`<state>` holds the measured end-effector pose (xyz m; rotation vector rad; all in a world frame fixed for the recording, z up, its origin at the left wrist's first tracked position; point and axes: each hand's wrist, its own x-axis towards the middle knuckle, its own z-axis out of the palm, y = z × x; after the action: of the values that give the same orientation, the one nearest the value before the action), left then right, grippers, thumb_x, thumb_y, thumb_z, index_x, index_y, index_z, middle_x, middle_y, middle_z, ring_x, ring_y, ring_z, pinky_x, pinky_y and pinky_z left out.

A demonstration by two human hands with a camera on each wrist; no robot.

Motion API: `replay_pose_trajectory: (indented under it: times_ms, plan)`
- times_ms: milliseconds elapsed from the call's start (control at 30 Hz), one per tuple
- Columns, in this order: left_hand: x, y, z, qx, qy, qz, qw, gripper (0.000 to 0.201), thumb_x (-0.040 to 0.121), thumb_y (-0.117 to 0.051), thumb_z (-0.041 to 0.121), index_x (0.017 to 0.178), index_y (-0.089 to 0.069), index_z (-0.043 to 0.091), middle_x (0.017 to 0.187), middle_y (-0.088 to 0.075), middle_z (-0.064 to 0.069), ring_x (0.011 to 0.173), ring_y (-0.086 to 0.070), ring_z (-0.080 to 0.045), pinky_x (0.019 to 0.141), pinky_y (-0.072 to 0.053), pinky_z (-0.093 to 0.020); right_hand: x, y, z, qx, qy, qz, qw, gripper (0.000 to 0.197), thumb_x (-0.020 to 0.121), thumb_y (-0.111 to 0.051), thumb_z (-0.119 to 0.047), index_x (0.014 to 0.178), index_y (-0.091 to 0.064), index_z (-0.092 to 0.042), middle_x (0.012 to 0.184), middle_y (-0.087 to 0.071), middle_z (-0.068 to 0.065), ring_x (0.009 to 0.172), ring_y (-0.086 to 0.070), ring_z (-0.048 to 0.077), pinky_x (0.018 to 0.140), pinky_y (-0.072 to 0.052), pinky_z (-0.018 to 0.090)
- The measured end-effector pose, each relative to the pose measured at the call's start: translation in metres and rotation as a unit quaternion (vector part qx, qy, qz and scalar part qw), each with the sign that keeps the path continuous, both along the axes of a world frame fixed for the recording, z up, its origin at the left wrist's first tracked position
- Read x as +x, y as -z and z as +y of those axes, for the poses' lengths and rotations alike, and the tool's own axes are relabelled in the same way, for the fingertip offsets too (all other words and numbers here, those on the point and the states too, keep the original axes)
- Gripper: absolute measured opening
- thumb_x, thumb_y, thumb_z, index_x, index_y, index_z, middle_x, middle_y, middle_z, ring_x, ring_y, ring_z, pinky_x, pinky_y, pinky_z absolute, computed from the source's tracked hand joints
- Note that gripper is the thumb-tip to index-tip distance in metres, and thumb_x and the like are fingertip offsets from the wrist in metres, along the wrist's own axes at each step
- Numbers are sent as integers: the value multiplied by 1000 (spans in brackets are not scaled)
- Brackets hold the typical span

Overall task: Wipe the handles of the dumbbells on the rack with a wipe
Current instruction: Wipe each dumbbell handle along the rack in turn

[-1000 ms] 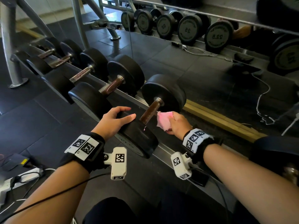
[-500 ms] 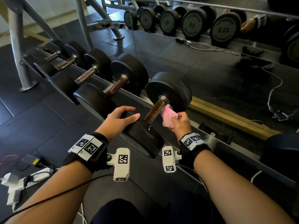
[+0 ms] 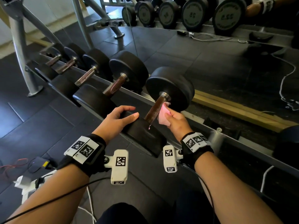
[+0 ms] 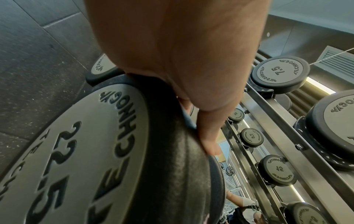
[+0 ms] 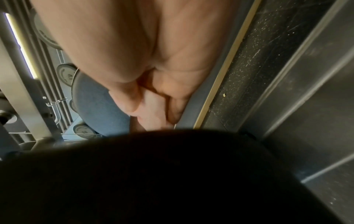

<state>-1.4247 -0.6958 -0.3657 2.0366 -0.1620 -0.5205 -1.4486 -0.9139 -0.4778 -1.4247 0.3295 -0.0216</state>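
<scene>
A row of black dumbbells lies across a grey rack [image 3: 229,139]. On the nearest dumbbell, the brown handle [image 3: 153,110] runs between a far head [image 3: 171,88] and a near head [image 3: 145,135] marked 22.5 [image 4: 63,159]. My right hand [image 3: 175,121] pinches a pink wipe [image 3: 163,114] against the handle's right side, near the far head. The left hand [image 3: 118,118] rests with straight fingers on the near head's rim; its fingers [image 4: 208,136] lie on the black rubber. In the right wrist view the palm [image 5: 153,60] and a dark head [image 5: 153,174] hide the wipe.
More dumbbells [image 3: 116,86] with brown handles sit to the left along the rack. A mirror behind reflects weights [image 3: 229,15] and cables. Chargers and cords [image 3: 37,165] lie on the dark rubber floor at the left. A grey upright post [image 3: 22,54] stands at far left.
The right hand has slid the wipe up the handle from near the front head towards the far head. The left hand has stayed on the near head.
</scene>
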Motion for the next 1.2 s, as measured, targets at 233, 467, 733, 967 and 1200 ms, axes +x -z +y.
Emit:
replay_pose_trajectory:
  times_ms: [233,467,733,967,1200]
  plan:
    - [-1,2,-2,-5,-6,-6,1000,58,71,-64,55,126,-57,37,126,-55,2,106,-61,-13,85,-50,-28,-30,-8,6,66,-139,8,988,27,93,-65,-36,117,-73,-23,117,-72,-1,114,-64,10,101,-47,31]
    - [-1,2,-1,2,-1,-12,1000,57,71,-64,57,125,-57,39,128,-54,3,108,-61,-14,90,-51,-32,-4,-13,-4,72,17,-18,997,40,102,-47,-18,109,-64,-53,128,-58,-9,125,-52,16,114,-36,48]
    - [2,6,0,-10,-6,-16,1000,56,70,-67,57,123,-60,37,128,-57,-1,109,-63,-17,98,-52,-40,-29,-2,21,137,-58,40,988,37,77,-73,-50,109,-75,-32,121,-70,0,116,-63,19,106,-42,40]
    - [1,5,1,-10,-2,-17,1000,55,72,-66,56,123,-59,38,128,-57,1,110,-62,-17,99,-51,-40,-8,-6,-1,187,73,24,979,36,99,-44,-6,101,-71,-30,114,-68,2,108,-66,22,93,-55,38]
    - [-1,4,0,-5,-1,-20,1000,56,73,-63,56,125,-57,38,126,-54,4,110,-59,-15,92,-51,-33,-23,-8,23,89,-17,29,995,31,101,-46,-20,127,-62,-31,125,-66,0,121,-59,20,107,-43,47]
